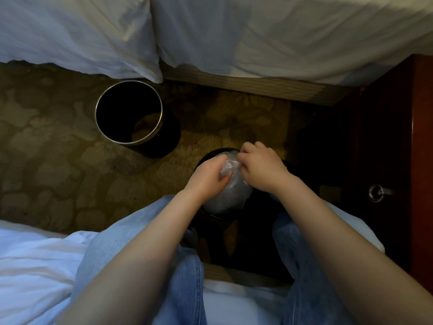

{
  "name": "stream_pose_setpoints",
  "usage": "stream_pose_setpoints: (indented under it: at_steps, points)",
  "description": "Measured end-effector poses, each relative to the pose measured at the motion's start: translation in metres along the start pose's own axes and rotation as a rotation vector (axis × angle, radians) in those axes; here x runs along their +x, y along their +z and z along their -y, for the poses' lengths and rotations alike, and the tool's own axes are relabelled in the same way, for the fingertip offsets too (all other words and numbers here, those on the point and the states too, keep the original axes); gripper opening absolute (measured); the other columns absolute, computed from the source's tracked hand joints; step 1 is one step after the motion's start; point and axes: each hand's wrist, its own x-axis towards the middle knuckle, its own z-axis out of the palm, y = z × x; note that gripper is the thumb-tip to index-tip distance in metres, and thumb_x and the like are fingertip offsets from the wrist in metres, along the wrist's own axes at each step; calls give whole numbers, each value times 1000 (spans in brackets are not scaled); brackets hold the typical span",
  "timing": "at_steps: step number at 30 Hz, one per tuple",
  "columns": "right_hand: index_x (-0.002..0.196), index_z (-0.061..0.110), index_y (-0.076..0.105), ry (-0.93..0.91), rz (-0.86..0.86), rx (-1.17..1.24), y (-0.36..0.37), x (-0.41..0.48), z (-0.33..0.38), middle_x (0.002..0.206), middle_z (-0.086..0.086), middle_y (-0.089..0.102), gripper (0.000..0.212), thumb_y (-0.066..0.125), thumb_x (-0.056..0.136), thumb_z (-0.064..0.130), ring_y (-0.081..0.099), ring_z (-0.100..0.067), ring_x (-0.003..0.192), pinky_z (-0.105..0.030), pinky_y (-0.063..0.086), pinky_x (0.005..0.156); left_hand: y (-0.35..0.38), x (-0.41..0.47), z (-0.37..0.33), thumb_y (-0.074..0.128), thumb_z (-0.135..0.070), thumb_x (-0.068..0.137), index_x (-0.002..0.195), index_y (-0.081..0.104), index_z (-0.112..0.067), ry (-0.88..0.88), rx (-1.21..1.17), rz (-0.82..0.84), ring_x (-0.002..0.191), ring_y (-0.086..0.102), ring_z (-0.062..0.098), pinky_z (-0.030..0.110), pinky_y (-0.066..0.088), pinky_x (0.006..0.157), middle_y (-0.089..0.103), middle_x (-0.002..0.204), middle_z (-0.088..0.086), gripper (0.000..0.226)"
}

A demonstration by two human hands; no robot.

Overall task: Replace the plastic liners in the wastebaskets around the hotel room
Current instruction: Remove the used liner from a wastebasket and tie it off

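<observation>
Two bare forearms reach down from the lower edge over knees in faded blue denim jeans (182,289); the person sits on the rumpled white near bed (35,266). From left to right: an unlined round black wastebasket with a bright metal rim (96,113) stands upright on the patterned olive carpet (46,160), well apart from the hands. The left hand (210,177) has its grip curled round a bunch of thin clear plastic liner (230,195). The right hand (260,166) pinches the same gathered film, just beside the left. The liner fills the mouth of a second round black wastebasket (210,218) between the knees, directly under both grips, its long axis vertical and both hands equally near. Whether the film is being gathered for removal or spread cannot be told. Open carpet lies to the left and ahead. The dark reddish wooden nightstand (386,137) crowds the right, and the white-sheeted far bed (257,43) bounds the far side.
</observation>
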Motion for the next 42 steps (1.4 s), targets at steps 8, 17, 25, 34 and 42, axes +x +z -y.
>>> stream_pose_setpoints:
  at_steps: [8,17,25,34,42]
  points:
    - [87,15,62,160,-78,556,-10,-3,-5,81,0,58,16,54,97,25,55,-20,82,-37,45,72,-1,-1,8,59,-19,91,92,55,-17,22,-43,1,76,57,10,29,49,68,57,85,-4,5]
    - [77,15,53,343,229,983,4,-6,6,80,-5,71,17,54,95,15,72,-24,82,-38,56,77,1,12,9,60,-8,86,85,51,-20,-152,-161,-128,69,55,11,20,43,59,54,75,-6,15]
    - [74,23,50,194,97,498,31,-2,10,71,5,51,22,57,93,29,53,-18,72,-37,39,63,-12,12,7,60,-3,84,77,54,-15,-259,-484,-91,71,52,15,27,44,66,52,75,2,15]
    - [117,23,63,131,284,433,22,-7,0,124,4,57,34,62,85,9,56,-17,114,-31,49,89,-6,13,7,71,-21,82,80,53,-17,-327,-281,-78,76,54,17,28,45,67,54,77,-1,19]
    - [130,24,57,135,146,645,17,6,-15,141,3,42,54,75,80,13,38,-14,132,-32,36,107,-14,8,-3,71,-13,82,79,47,-26,-243,-283,23,82,54,15,31,47,70,53,90,-2,27]
